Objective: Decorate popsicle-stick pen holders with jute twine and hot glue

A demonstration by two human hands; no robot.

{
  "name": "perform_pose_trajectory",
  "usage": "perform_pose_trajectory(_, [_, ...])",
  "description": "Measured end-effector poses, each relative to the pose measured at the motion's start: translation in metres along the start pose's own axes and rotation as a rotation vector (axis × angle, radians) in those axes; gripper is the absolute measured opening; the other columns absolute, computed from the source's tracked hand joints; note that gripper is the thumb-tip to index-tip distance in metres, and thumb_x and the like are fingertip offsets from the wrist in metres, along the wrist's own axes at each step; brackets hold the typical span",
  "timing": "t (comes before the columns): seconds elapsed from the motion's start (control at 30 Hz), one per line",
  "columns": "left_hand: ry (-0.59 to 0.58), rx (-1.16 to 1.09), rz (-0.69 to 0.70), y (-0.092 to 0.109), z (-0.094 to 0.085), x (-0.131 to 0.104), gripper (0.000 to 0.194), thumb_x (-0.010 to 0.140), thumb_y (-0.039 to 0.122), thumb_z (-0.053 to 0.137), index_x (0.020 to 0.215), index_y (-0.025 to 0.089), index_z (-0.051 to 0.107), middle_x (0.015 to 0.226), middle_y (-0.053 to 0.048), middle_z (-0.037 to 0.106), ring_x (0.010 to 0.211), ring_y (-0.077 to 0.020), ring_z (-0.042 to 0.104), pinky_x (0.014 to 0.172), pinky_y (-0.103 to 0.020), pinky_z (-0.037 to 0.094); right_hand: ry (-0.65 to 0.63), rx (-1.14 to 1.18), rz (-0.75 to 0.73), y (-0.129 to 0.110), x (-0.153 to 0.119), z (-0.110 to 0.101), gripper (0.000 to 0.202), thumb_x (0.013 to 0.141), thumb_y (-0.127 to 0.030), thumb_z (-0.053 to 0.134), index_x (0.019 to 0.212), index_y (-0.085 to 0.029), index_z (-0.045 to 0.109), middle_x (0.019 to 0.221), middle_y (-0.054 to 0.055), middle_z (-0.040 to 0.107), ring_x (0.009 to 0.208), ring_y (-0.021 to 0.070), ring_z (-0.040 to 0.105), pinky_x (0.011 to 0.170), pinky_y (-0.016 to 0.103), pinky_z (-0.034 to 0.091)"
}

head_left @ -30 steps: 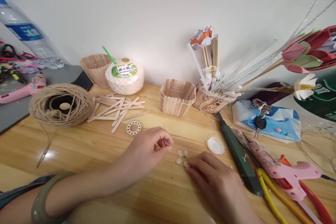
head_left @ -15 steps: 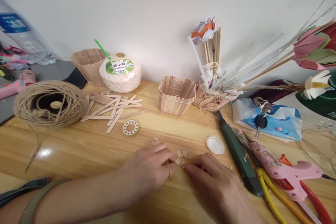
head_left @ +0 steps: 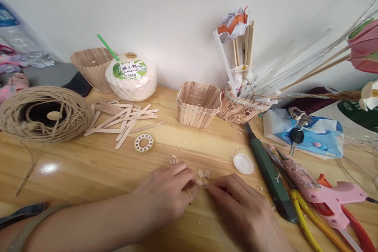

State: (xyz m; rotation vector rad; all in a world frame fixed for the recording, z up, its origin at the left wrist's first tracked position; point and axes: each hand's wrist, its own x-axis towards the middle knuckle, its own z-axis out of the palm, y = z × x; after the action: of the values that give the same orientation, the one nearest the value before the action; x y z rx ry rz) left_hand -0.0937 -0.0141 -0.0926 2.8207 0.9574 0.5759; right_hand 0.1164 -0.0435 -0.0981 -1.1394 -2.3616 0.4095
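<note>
Close together are the fingertips of my right hand (head_left: 206,186), at one small chip; whether they pinch it, I cannot tell. Also for my left hand (head_left: 174,191), with fingers curled, I cannot tell what it holds. On the table (head_left: 165,145), the twine (head_left: 44,114) lies far left, the basket (head_left: 197,115) stands beyond both hands, the lid (head_left: 243,163) rests near my right one. Smallest, the wood chips (head_left: 207,173) lie between them.

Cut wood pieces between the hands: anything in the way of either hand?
Nothing visible. The left hand and right hand flank the cut wood pieces, fingers right beside them. The white disc lies beyond the right hand, outside both paths.
</note>
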Motion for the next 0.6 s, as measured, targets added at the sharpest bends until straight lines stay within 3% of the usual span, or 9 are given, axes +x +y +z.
perform_pose_trajectory(0.17, [0.007, 0.012, 0.048, -0.0017, -0.0020, -0.0001, 0.030, 0.096, 0.016, 0.037, 0.084, 0.018, 0.064, 0.080, 0.000, 0.066, 0.073, -0.0137, 0.058, 0.056, -0.021, 0.049, 0.021, -0.008, -0.009, -0.0003, -0.0001, -0.0013, 0.029, 0.095, -0.016, 0.035, 0.098, -0.018, 0.063, 0.084, 0.005, 0.061, 0.074, 0.0151, 0.058, 0.063, 0.026, 0.048])
perform_pose_trajectory(0.33, [0.015, -0.015, -0.023, -0.0010, -0.0013, 0.0001, 0.032, 0.097, 0.020, 0.037, 0.081, 0.017, 0.064, 0.077, 0.001, 0.065, 0.072, -0.0128, 0.058, 0.054, -0.020, 0.049, 0.044, -0.053, -0.005, -0.0005, 0.0019, -0.0047, 0.025, 0.091, -0.011, 0.042, 0.101, -0.018, 0.064, 0.081, 0.004, 0.061, 0.071, 0.0137, 0.058, 0.060, 0.025, 0.046])
perform_pose_trajectory(0.5, [0.021, 0.045, 0.077, -0.0022, -0.0011, -0.0005, 0.027, 0.095, 0.017, 0.040, 0.083, 0.017, 0.064, 0.080, -0.001, 0.066, 0.073, -0.0146, 0.057, 0.055, -0.022, 0.050, 0.037, -0.064, -0.008, -0.0002, 0.0021, -0.0039, 0.025, 0.092, -0.013, 0.041, 0.095, -0.018, 0.066, 0.077, 0.004, 0.060, 0.067, 0.0134, 0.057, 0.058, 0.025, 0.046])
perform_pose_trajectory(0.6, [0.024, 0.046, 0.071, -0.0030, -0.0017, -0.0007, 0.026, 0.094, 0.017, 0.042, 0.082, 0.017, 0.064, 0.080, -0.001, 0.065, 0.074, -0.0148, 0.057, 0.056, -0.022, 0.050, 0.032, -0.057, -0.007, -0.0004, 0.0021, -0.0026, 0.025, 0.093, -0.014, 0.041, 0.095, -0.018, 0.066, 0.079, 0.004, 0.061, 0.069, 0.0132, 0.058, 0.059, 0.024, 0.047])
